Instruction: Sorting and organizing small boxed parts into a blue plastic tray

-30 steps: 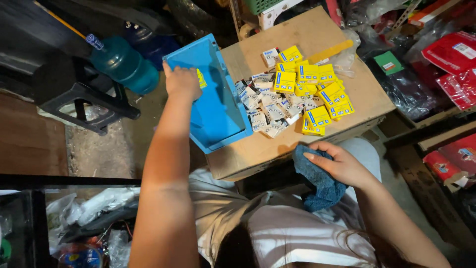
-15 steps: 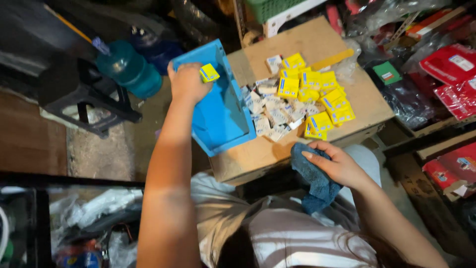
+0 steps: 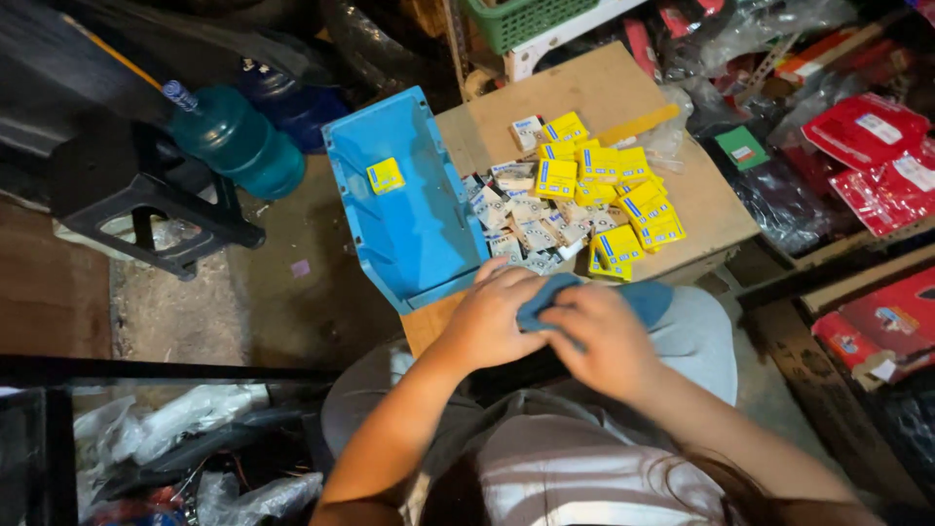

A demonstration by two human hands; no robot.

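Lower centre of frame: left hand (image 3: 492, 321) and right hand (image 3: 606, 336) both closed around a blue cloth (image 3: 547, 297), held together. Above them, a blue bin (image 3: 414, 209) contains one yellow box (image 3: 385, 176) on a cardboard surface (image 3: 594, 93).

- Cloth (image 3: 555, 297) in both grips: blue.
- Tray (image 3: 409, 209) beyond the left grip: bright blue.
- Small boxes (image 3: 594, 195) beyond the grips: yellow with blue, some grey-white.
- Desk (image 3: 604, 93): tan.
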